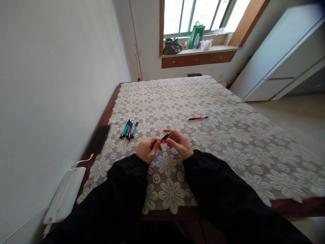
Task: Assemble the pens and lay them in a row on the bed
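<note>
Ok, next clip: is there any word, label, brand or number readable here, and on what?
None can be read.
Pen held in both hands: any print too small.
Pens by the phone: too small.
Green bag on the windowsill: too blurred.

A lace cloth (228, 135) covers the table. A dark phone (98, 139) lies at its left edge, cabled to a white charger (66, 193). A green bag (197, 34) stands on the windowsill (218, 49).
</note>
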`<state>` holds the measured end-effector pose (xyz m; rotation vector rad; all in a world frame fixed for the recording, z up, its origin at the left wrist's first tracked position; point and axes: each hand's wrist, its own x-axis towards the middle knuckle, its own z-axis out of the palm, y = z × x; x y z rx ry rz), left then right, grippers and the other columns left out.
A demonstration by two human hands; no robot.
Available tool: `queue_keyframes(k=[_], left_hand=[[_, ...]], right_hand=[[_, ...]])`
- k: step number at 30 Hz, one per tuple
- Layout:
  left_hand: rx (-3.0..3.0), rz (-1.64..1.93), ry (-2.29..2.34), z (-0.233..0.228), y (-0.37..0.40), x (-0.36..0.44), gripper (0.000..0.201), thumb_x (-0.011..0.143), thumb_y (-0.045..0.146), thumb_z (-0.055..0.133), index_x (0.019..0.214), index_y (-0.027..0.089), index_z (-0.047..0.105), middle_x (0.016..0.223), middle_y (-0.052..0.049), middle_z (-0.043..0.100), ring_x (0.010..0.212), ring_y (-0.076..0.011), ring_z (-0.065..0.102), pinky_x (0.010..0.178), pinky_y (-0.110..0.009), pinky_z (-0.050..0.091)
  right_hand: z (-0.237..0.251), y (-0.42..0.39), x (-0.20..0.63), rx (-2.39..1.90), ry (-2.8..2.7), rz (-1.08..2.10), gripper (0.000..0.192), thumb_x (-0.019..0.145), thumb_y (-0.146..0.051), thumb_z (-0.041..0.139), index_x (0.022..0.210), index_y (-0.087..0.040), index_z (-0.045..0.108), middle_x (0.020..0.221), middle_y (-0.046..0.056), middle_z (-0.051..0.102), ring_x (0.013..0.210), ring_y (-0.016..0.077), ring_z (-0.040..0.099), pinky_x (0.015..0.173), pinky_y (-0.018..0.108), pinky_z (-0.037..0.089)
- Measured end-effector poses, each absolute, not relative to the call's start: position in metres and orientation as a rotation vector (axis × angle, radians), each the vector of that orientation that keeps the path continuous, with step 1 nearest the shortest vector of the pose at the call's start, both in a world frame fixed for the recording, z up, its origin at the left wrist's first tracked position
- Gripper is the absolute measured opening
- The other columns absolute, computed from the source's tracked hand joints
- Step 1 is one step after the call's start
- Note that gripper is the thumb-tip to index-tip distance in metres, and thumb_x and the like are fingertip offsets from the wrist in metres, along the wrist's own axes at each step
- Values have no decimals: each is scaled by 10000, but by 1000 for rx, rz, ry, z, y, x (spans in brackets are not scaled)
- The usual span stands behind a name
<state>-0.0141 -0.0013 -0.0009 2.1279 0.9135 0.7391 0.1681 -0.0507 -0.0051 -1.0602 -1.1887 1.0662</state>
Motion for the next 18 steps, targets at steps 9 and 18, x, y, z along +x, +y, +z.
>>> queue_keyframes(k=[9,18], left_hand=[[2119,754,878,-4,-1,-14,184,925,349,544,989,213,651,889,-22,751,753,-151,678,672,-244,506],[2101,607,675,1,-1,-15,320,989,330,373,947,189,657,693,-4,687,518,-99,570,561,-208,437]], right_hand=[[-11,-51,166,-1166,-1227,970,299,800,-466,706,900,-185,680,671,-1,603,585,123,523,546,260,406],[-5,-54,167,-1048,-1305,1042,365,883,-485,610,1023,-162,707,699,21,628,614,126,543,571,261,433]])
